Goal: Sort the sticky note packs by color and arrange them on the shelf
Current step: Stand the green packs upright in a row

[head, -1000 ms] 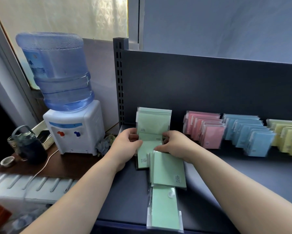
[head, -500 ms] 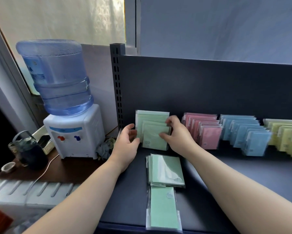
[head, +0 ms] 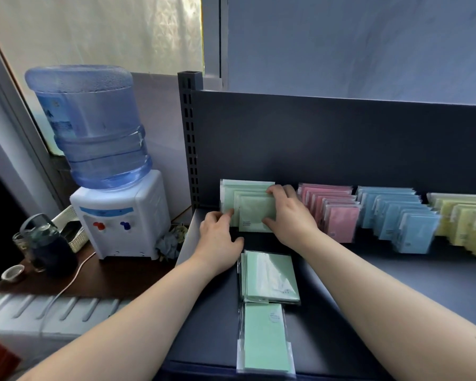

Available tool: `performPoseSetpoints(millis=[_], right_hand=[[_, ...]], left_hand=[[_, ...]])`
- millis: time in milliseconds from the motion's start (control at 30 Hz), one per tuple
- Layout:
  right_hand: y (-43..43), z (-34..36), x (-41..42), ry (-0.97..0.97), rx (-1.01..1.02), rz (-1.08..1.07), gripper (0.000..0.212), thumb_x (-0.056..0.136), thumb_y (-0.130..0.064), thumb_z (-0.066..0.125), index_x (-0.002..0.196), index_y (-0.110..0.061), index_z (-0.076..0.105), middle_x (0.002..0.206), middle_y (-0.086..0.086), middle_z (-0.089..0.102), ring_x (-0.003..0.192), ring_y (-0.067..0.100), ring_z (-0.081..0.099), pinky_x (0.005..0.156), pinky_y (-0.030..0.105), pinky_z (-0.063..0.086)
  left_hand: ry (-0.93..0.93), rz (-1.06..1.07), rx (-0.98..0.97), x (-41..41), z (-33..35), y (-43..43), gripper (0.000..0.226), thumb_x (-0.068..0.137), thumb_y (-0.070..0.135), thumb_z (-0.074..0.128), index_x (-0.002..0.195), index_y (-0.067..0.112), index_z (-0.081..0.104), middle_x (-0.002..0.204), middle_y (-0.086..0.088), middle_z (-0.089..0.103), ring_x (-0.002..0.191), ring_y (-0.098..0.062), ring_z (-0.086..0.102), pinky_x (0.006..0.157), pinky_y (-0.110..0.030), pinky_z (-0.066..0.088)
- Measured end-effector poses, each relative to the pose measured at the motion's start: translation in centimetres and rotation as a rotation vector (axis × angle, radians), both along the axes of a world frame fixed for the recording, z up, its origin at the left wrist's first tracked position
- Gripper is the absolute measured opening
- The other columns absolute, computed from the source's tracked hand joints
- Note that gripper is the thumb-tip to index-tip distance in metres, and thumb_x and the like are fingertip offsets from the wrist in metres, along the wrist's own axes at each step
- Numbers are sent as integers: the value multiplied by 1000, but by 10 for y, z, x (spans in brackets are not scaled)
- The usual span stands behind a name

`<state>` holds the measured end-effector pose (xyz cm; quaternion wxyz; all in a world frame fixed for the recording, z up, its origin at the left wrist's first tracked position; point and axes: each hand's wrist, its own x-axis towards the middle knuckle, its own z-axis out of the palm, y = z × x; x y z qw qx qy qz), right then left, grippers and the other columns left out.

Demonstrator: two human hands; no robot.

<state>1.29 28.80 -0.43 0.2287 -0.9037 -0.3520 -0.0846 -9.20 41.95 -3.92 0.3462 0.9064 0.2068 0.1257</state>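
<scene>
Several green sticky note packs (head: 252,209) stand upright in a row at the back left of the dark shelf (head: 396,284). My right hand (head: 289,215) grips the front pack of that row from its right side, fingers over the top and thumb at the lower edge. My left hand (head: 220,237) touches the row's left edge with its fingertips. A stack of green packs (head: 269,276) lies flat behind my hands, and one more green pack (head: 264,339) lies at the shelf's front edge. Pink packs (head: 333,213), blue packs (head: 399,218) and yellow packs (head: 465,224) stand in rows to the right.
A slotted shelf post (head: 188,138) rises at the left end. Beyond it, a water dispenser (head: 115,210) with a large bottle stands on a brown side table (head: 93,276), along with a dark kettle (head: 49,246), a small cup (head: 12,272) and a white basket (head: 71,229).
My hands have carried the green packs back from mid-shelf and stood them against the shelf's back wall. The camera has tipped slightly.
</scene>
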Motion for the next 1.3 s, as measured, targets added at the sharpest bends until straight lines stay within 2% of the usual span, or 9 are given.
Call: performPoseSetpoints(millis=[167, 400, 633, 800, 967, 1067, 1300], right_hand=[[-2, -3, -4, 95, 42, -65, 68, 82, -19, 70, 136, -15, 31, 130, 12, 35, 99, 34, 56, 81, 37, 48], [-2, -4, -11, 147, 122, -65, 65, 85, -10, 65, 139, -15, 29, 131, 14, 37, 90, 28, 56, 79, 31, 45], [-18, 2, -12, 86, 124, -64, 59, 84, -18, 66, 135, -20, 36, 129, 11, 37, 106, 34, 51, 89, 38, 45], [-12, 3, -8, 57, -40, 7, 72, 85, -26, 66, 146, -19, 29, 140, 9, 30, 125, 30, 40, 101, 39, 41], [-1, -1, -10, 96, -157, -21, 87, 79, -23, 71, 147, -18, 17, 134, 11, 28, 123, 34, 38, 95, 40, 44], [0, 0, -10, 41, -170, -33, 78, 79, -22, 72, 141, -14, 26, 133, 12, 27, 123, 34, 36, 96, 40, 42], [-3, 1, -13, -93, -124, 15, 56, 77, -19, 70, 122, -14, 35, 130, 8, 30, 118, 30, 37, 91, 38, 39]], left_hand=[[-7, -40, 2, 1, -4, 2, 67, 89, 19, 54, 149, 17, 25, 140, -9, 39, 134, -26, 34, 113, -38, 27], [-20, -59, 0, 0, -3, 2, 65, 90, 16, 53, 149, 14, 25, 141, -8, 41, 134, -24, 36, 113, -34, 27], [-41, -15, -23, 3, -5, 3, 62, 89, 14, 53, 146, 8, 30, 138, -11, 45, 132, -25, 37, 112, -33, 27], [-38, -6, -21, 5, -6, 3, 60, 89, 14, 54, 145, 9, 33, 138, -11, 45, 132, -26, 37, 112, -35, 28], [-27, 2, -73, 9, -3, 8, 59, 85, 20, 60, 140, 15, 40, 121, -4, 57, 119, -23, 50, 102, -33, 39], [-27, 30, -146, 17, 7, 10, 56, 84, 24, 66, 135, 15, 42, 105, 0, 58, 102, -19, 55, 88, -26, 42], [-195, 87, -119, 21, -3, 5, 38, 75, 37, 70, 107, 23, 57, 107, 0, 63, 100, -20, 59, 86, -37, 49]])
